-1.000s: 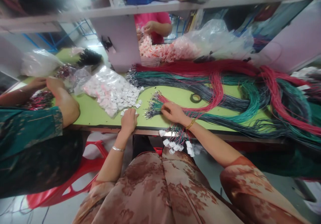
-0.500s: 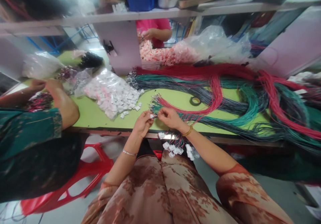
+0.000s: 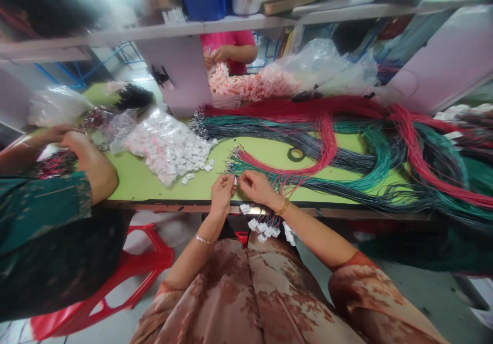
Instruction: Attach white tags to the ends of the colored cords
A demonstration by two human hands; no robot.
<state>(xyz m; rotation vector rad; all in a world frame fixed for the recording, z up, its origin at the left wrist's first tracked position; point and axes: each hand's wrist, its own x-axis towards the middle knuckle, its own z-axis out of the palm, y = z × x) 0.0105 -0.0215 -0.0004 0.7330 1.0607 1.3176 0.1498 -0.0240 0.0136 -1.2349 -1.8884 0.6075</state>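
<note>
My left hand [image 3: 222, 194] is closed in a pinch on a small white plastic connector [image 3: 235, 181], mostly covered by the fingertips. Close beside it, my right hand [image 3: 257, 187] pinches a thin wire at the connector; the wire's tip is too small to make out. Just behind both hands lie the metal-tipped ends of red wires [image 3: 265, 163] and green wires [image 3: 246, 166], fanned out on the green tabletop [image 3: 246, 142]. Below my right wrist, several white connectors [image 3: 265, 228] on wires hang over the table's edge.
An open plastic bag of white connectors [image 3: 165, 151] lies left of my hands. Long dark wires [image 3: 308, 144] and a black tape roll [image 3: 296, 154] are behind. A co-worker's arm [image 3: 94, 164] is at left, another person's hands [image 3: 217, 55] across the table. A red stool [image 3: 142, 256] stands lower left.
My left hand has turned more upright and moved slightly right, its fingers now covering more of the connector. My right hand has come up close against it. The whole view has shifted slightly.
</note>
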